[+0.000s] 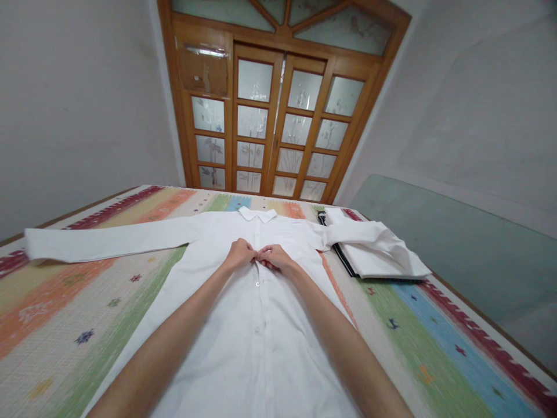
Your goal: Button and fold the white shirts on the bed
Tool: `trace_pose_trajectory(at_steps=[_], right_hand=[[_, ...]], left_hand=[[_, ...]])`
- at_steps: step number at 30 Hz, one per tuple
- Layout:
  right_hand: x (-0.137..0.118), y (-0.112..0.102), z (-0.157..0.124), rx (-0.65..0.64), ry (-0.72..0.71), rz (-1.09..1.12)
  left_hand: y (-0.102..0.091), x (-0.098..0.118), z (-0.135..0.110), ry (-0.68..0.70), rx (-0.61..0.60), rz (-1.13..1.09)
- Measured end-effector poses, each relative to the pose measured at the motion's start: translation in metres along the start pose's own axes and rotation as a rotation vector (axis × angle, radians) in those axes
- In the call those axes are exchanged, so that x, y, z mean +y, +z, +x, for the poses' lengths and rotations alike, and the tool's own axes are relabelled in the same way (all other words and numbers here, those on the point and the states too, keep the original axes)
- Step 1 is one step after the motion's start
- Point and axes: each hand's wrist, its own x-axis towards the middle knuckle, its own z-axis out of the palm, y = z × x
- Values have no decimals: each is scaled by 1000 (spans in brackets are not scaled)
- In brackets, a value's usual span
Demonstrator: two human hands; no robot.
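A white long-sleeved shirt (217, 325) lies spread face up, its collar (257, 215) at the far end. My left hand (242, 253) and my right hand (275, 257) meet at the front placket on the chest. The fingertips of both are pinched on the placket edges, close together. Whether a button sits between them is hidden by the fingers. Below the hands a small button (257, 284) shows on the placket, and another (256, 329) lies lower down. One sleeve (108, 239) stretches out flat to the left.
The shirt rests on a striped, patterned bed cover (143, 290). At the right, folded white clothes with dark edges (383, 261) lie under the shirt's other sleeve. A pale green headboard-like panel (456, 232) stands along the right wall. Wooden glazed doors (278, 116) are behind.
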Motion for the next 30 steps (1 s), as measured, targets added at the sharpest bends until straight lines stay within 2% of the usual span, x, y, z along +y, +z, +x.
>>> trace_pose_trajectory(at_steps=[5,10,15,22,27,30], right_hand=[[3,1,2,27,-24,18],[6,-1,5,45,-20,9],[5,-2,4,17,-25,8],[3,1,6,24,-37,-9],[10,-2,7,31,-159,-130],[13,-2,7,197,-306,-365]], left_hand=[[-1,-3,2,47,-17,2],[-1,-8,1,81,-73,-86],[3,-13,1,66,-131,-225],[6,-19,3,16,-149,-335],[3,-20,2,-12,-165,-343],[2,-21,0,-7,-148,-301]])
